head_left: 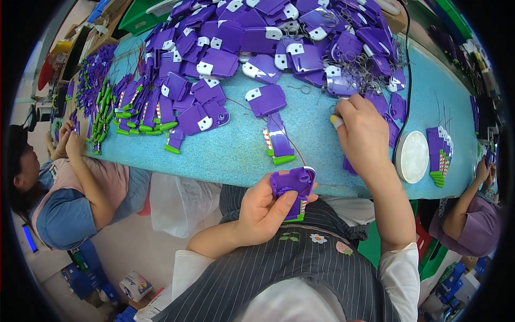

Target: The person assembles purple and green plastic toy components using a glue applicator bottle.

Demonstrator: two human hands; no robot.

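Note:
My left hand (258,211) grips a purple plastic toy shell (284,183) above my lap, thumb across its front. The shell's hollow side shows, with a white corner, a green end and a thin red wire rising from it. My right hand (366,133) is over the table's right half, fingers curled together and pointing down beside small metal springs (370,78). Whatever its fingertips hold, if anything, is hidden. A finger wears a white and yellow wrap (336,121). Between my hands and the pile lies a purple piece with a green tip (279,138), beside a purple cover (265,100).
A large heap of purple covers (230,40) fills the back of the blue table (241,142). Green-tipped pieces (142,110) lie at left. A white round dish (412,156) and a stack of wired pieces (440,153) are at right. A person (80,188) works on each side.

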